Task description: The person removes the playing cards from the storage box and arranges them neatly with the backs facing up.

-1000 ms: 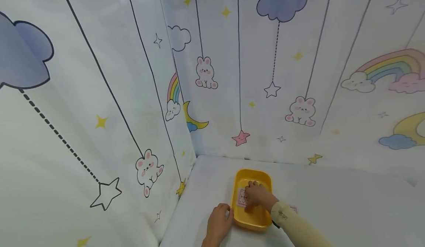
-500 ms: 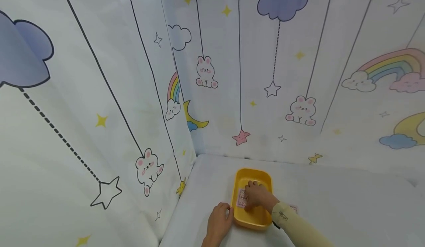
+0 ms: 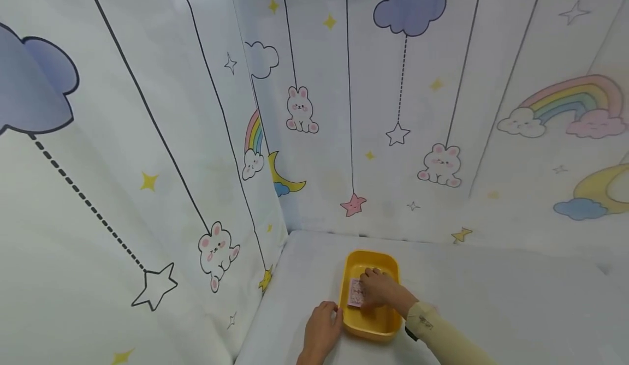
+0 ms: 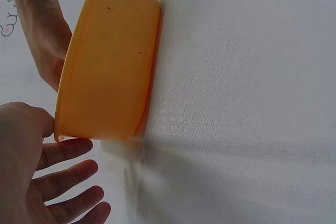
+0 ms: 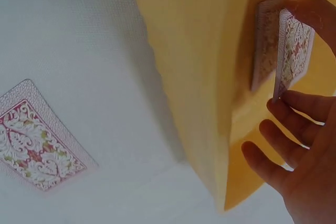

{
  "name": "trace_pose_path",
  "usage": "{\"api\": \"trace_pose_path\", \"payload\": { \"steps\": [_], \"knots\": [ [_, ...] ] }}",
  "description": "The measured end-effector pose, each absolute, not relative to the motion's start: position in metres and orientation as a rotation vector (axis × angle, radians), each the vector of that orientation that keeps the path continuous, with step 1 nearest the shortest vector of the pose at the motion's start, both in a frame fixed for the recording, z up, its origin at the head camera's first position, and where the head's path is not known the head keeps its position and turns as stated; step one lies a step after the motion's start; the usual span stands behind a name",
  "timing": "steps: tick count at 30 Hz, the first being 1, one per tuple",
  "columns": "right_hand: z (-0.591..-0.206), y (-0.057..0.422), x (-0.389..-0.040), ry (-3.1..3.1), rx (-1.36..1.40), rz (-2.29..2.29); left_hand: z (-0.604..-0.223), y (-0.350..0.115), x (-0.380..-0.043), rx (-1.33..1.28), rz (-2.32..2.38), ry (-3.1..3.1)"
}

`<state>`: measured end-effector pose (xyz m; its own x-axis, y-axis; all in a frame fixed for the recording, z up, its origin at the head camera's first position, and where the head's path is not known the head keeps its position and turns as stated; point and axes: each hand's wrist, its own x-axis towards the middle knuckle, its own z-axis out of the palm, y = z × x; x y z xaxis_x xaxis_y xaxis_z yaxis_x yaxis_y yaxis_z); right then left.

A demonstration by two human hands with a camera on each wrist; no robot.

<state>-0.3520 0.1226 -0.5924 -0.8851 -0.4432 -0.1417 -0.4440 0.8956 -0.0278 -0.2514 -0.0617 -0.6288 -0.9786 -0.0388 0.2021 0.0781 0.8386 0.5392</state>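
Observation:
My right hand reaches into a yellow plastic basin on the white table. In the right wrist view its thumb and fingertips pinch a playing card with an ornate pink-and-white back. Just behind that card, inside the basin, sit more playing cards in shadow. My left hand is at the basin's near left side. Its thumb and index finger grip the rim in the left wrist view, while the other fingers extend below, apart from the wall.
Outside the basin another patterned playing card lies flat on the white tabletop. White walls printed with rabbits, clouds and stars rise at the left and back of the table.
The head view has shifted slightly. The right forearm now covers the card on the table that showed beside the sleeve before. Left hand and basin keep their places relative to each other.

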Motion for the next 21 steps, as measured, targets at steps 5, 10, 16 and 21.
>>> {"api": "trace_pose_path", "payload": {
  "steps": [5, 10, 16, 21],
  "knots": [
    [-0.574, 0.133, -0.345, 2.913, -0.709, -0.082, -0.626, -0.061, -0.250, -0.021, -0.851, -2.805],
    [-0.551, 0.161, -0.335, 2.947, -0.720, -0.173, -0.627, -0.058, -0.250, -0.010, -0.883, -2.823],
    [-0.538, 0.212, -0.327, 2.994, -0.613, -0.242, -0.631, -0.061, -0.251, 0.002, -0.889, -2.860],
    [-0.539, 0.264, -0.321, 3.005, -0.541, -0.241, -0.632, -0.060, -0.252, 0.015, -0.881, -2.855]
  ]
}}
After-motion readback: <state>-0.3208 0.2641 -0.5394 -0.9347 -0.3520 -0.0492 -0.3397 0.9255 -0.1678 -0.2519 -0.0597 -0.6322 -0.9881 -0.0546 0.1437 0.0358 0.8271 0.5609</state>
